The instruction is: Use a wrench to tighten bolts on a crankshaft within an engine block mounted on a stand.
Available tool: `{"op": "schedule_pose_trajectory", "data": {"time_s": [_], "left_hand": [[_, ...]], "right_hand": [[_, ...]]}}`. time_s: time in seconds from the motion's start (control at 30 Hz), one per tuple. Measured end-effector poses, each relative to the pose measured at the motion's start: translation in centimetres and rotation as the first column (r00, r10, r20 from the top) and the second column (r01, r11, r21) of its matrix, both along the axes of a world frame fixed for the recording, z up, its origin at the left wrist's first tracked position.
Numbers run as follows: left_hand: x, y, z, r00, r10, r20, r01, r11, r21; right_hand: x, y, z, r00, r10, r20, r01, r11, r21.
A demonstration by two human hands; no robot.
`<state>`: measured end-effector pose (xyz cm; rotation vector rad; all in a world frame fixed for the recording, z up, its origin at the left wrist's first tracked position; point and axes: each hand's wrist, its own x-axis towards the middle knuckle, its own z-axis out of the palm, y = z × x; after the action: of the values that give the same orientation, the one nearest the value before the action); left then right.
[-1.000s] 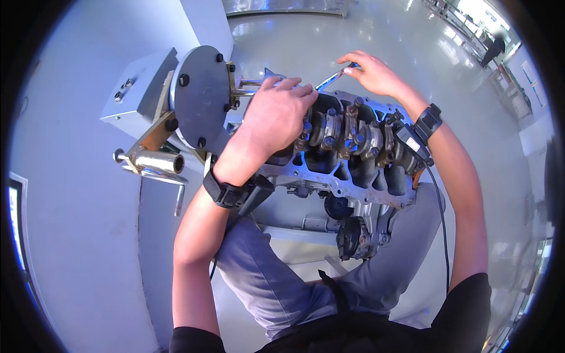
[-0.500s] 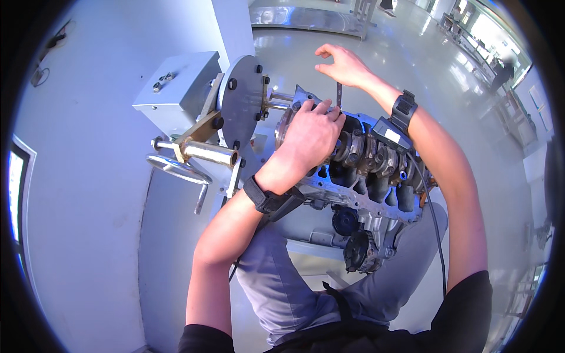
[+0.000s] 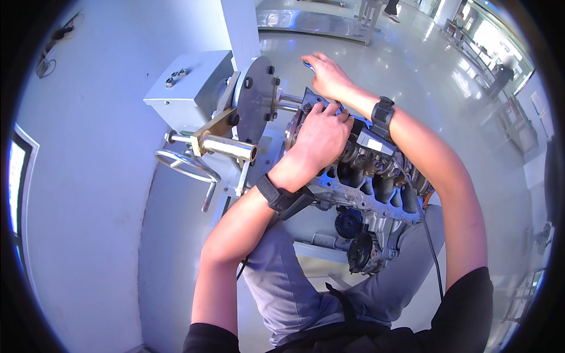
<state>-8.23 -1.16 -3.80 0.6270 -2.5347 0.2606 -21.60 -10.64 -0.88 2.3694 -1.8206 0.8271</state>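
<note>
An engine block (image 3: pixel 353 191) with its crankshaft (image 3: pixel 376 159) exposed is held in front of me on a stand. My left hand (image 3: pixel 323 130) lies over the block's far left part, its fingers bent down around something that the hand itself hides. Beyond it, my right hand (image 3: pixel 329 76) is closed at the block's far edge. From its fingers peeks the blue end of a tool handle (image 3: pixel 308 65); most of that handle is covered by the hand.
Left of the block stand a round mounting plate (image 3: pixel 254 97), a grey box (image 3: pixel 191 82) and a handwheel (image 3: pixel 187 166) with a crank. Black pulleys (image 3: pixel 360 252) hang below the block, near my knees. A cable (image 3: pixel 434 253) runs down from my right wrist. A metal bench (image 3: pixel 312 25) stands farther off.
My right hand has moved left and down, from raised with loosely curled fingers to closed around the handle. The left hand stays on the block. The view has shifted slightly.
</note>
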Motion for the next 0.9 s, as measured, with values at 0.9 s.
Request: {"op": "schedule_pose_trajectory", "data": {"time_s": [0.9], "left_hand": [[2.4, 5.5, 2.8, 0.795, -0.518, -0.315, 0.445, 0.852, -0.277]], "right_hand": [[5.7, 9.2, 4.4, 0.73, 0.53, -0.431, -0.591, 0.807, -0.01]]}}
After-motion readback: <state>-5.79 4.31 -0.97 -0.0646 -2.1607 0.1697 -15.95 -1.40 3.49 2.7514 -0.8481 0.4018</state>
